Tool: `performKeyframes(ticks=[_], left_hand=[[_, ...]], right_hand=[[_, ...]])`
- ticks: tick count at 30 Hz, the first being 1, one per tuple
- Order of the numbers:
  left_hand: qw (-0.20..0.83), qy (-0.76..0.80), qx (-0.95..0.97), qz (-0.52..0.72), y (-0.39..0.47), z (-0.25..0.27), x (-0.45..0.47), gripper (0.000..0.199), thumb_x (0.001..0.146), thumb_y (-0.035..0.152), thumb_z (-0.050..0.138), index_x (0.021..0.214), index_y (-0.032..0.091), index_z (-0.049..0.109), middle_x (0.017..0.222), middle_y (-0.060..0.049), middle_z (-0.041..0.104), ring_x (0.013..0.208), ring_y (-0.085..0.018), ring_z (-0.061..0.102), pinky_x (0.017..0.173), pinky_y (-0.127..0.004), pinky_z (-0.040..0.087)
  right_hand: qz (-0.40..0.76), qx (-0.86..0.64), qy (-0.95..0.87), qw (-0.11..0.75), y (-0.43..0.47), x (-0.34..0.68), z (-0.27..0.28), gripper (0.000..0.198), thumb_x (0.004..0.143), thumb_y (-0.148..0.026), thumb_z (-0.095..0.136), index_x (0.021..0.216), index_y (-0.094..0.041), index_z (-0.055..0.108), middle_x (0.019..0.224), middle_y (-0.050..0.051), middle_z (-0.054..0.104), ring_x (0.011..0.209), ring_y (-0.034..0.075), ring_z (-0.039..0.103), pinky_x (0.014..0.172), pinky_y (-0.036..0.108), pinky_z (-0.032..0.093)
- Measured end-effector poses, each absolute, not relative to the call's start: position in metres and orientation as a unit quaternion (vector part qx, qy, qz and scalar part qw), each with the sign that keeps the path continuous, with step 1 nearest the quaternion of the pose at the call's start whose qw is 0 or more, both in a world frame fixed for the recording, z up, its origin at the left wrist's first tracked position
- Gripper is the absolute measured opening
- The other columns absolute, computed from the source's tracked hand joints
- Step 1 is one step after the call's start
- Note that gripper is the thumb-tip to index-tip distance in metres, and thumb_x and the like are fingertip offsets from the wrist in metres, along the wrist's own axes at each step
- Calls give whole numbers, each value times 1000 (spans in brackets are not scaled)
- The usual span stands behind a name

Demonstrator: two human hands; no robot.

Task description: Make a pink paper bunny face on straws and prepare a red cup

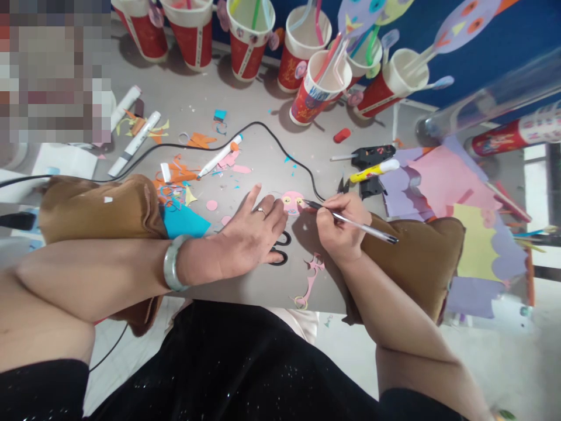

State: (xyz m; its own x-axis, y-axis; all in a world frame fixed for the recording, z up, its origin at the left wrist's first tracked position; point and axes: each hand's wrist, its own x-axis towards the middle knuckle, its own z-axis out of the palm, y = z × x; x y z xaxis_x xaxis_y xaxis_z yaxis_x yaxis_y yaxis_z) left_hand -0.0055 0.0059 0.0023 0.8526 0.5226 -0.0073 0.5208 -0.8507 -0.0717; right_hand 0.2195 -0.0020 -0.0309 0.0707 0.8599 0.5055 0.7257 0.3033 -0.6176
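My right hand (342,225) pinches a clear pen (366,227), its dark tip at the right edge of a small pink paper face (291,204). Yellow eyes and a bluish mouth show on that face. Flat on the table lies my left hand (252,231), fingers stretched, with the fingertips at the paper's left edge. The black handle loops of a pair of scissors (284,238) stick out beneath this hand; the blades are hidden. Below the pen, a curly pink paper offcut (311,278) rests near the table's front edge.
Red and white paper cups (319,88) with straws line the back. A black cable (201,147) crosses the table. A glue gun (372,158) lies beyond my right hand, coloured paper (451,181) at right. Brown cushions (100,207) sit by both forearms; scraps and markers (135,143) lie left.
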Motion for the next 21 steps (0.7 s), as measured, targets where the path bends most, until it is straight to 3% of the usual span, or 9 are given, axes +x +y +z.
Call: performKeyframes(ticks=[21], left_hand=[[58,-261,-964,2,5,0,-8,82,99,67,50,149,1,53,146,-25,57,135,-41,50,123,-66,30]], right_hand=[[76,-612,-690,380,-2,220,-28,7,81,-25,58,76,-26,53,57,-2,57,50,17,56,49,32,47]])
